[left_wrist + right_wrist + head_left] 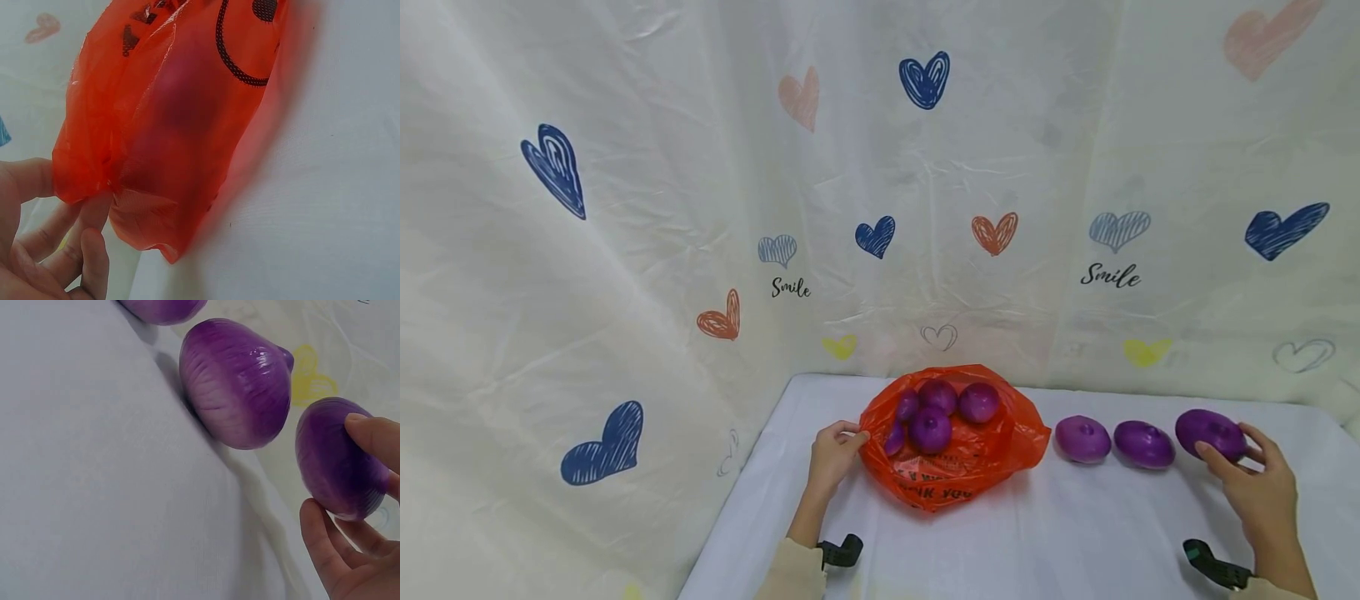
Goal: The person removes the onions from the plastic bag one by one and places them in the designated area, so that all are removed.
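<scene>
Pinching the orange bag (955, 467) rim with your left hand (833, 454), your right hand (1255, 487) fingers (372, 434) curl around the rightmost purple onion (1210, 432) on the surface (1075, 533).

left hand (833, 454): bare | right hand (1255, 487): bare | sleeves: cream, long | wrists: black strap mounts on both

1. We find the bag (955, 467) on the table (1037, 542), left of centre, with several onions (931, 429) inside it.
2. We find the left hand (833, 457) touching the bag's left edge.
3. Right of the bag, three onions lie in a row: the nearest onion (1082, 438), the middle onion (1143, 444), the far-right onion (1210, 432).
4. The right hand (1255, 492) holds the far-right onion.
5. The backdrop (880, 208) hangs behind the table.
</scene>
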A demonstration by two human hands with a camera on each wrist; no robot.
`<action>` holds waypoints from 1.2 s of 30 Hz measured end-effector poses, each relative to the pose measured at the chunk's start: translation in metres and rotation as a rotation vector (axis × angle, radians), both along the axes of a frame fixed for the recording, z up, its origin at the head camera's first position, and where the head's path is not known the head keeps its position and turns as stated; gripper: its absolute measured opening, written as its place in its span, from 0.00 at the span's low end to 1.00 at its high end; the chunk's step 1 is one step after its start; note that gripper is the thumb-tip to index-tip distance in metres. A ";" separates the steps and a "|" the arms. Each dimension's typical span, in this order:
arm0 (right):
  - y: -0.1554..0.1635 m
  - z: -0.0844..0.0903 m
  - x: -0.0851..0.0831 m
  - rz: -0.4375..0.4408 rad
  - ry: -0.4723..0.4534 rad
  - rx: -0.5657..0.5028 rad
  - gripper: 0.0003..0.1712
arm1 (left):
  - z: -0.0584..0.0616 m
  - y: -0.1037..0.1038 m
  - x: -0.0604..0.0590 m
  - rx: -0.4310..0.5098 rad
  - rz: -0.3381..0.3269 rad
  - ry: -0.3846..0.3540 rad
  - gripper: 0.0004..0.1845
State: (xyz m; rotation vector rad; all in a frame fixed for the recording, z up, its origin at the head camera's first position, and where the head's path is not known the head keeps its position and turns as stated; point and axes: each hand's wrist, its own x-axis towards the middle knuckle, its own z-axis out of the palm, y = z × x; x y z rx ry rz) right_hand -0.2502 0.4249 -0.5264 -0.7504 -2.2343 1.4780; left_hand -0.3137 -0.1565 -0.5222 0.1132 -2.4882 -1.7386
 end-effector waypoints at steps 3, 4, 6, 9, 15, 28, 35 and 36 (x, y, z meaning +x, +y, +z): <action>0.003 -0.005 -0.001 -0.002 -0.043 0.013 0.50 | 0.000 0.000 0.000 0.004 -0.003 -0.001 0.10; 0.004 -0.006 -0.001 0.001 -0.061 0.020 0.51 | 0.000 0.000 0.000 0.005 -0.003 -0.001 0.10; 0.006 -0.008 -0.002 0.011 -0.097 0.028 0.51 | 0.001 0.000 0.000 0.002 -0.005 0.002 0.10; 0.009 -0.009 -0.003 0.019 -0.124 0.050 0.52 | 0.000 0.000 0.000 0.004 -0.006 0.007 0.10; 0.009 -0.014 -0.004 0.016 -0.128 0.103 0.51 | -0.002 0.000 0.000 0.000 0.001 0.007 0.10; 0.007 -0.022 -0.008 0.049 -0.166 0.146 0.51 | -0.002 -0.001 -0.002 -0.012 -0.007 0.007 0.10; 0.005 -0.019 -0.009 0.065 -0.195 0.141 0.52 | -0.001 -0.001 0.000 -0.009 0.001 0.000 0.10; 0.005 -0.019 -0.009 0.068 -0.199 0.138 0.52 | -0.001 -0.001 0.000 -0.008 0.002 0.000 0.10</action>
